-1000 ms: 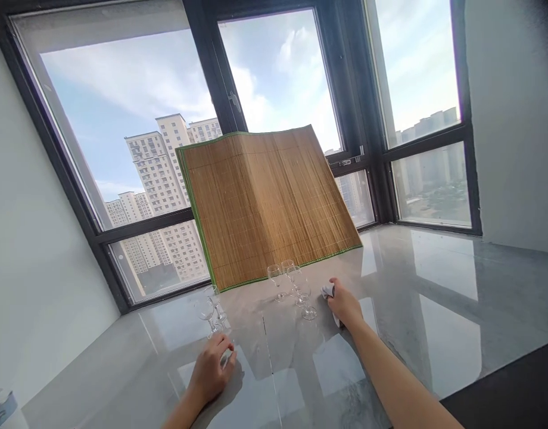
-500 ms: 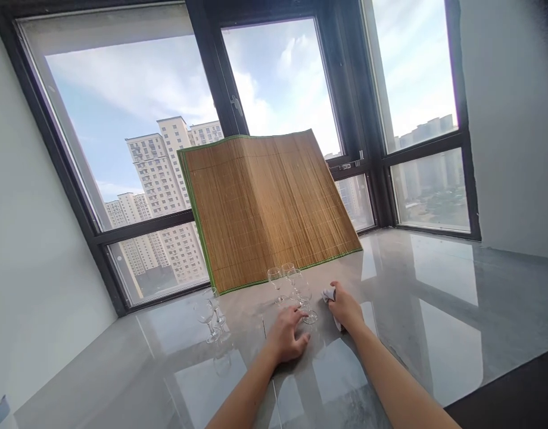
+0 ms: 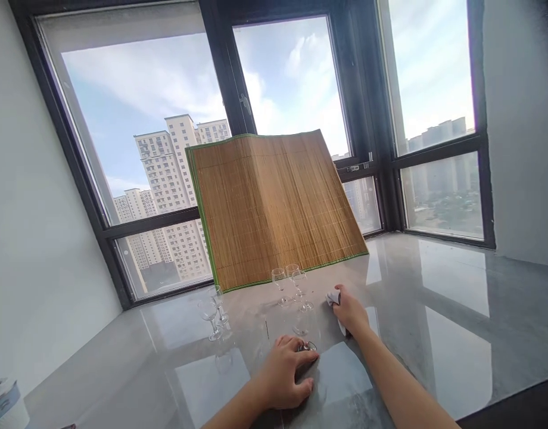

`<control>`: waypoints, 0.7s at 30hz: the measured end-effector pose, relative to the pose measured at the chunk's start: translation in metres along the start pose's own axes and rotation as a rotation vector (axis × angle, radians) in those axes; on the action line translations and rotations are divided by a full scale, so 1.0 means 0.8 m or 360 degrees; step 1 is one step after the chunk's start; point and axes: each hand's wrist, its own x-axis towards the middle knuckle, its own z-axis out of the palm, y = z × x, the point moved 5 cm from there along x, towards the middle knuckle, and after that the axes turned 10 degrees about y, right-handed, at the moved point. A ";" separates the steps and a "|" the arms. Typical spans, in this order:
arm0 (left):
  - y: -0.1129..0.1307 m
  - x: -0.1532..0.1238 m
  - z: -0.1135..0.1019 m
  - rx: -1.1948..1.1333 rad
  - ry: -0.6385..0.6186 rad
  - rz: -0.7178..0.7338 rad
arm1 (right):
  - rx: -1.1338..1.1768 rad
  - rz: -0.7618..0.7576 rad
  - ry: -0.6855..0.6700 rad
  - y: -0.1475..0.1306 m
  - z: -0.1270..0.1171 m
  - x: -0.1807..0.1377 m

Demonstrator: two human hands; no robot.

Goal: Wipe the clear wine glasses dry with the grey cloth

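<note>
My left hand [image 3: 283,370] is low over the glossy grey tabletop, its fingers curled around a small clear stemmed glass [image 3: 308,346]. Only a round end of that glass shows past my fingertips; my hand hides the rest. To the right and farther off, my right hand [image 3: 352,314] grips a crumpled white cloth [image 3: 333,297], partly hidden by its fingers. Beyond my left hand, three clear stemmed glasses [image 3: 299,291] stand upright in a close group. Two more stemmed glasses [image 3: 208,311] stand upright, close together, to the left.
A bamboo mat [image 3: 274,205] with green edging leans against the dark-framed windows behind the glasses. The grey tabletop [image 3: 417,351] carries bright reflections. A white and blue container [image 3: 5,405] stands at the lower left corner. White walls border both sides.
My left hand has drawn back toward me from the glass group, bringing one glass with it. My right hand keeps the cloth in nearly the same spot. The view has shifted slightly.
</note>
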 end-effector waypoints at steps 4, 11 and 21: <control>-0.017 -0.071 -0.030 0.0083 -0.0043 -0.0172 | 0.0009 0.0010 -0.0012 -0.002 -0.001 -0.001; -0.110 -0.152 -0.080 0.0385 0.0067 -0.0596 | 0.0002 0.0002 -0.0015 0.001 0.002 -0.001; -0.215 -0.177 -0.119 0.0778 0.0326 -0.1058 | 0.0019 -0.0012 -0.0006 0.004 0.006 0.001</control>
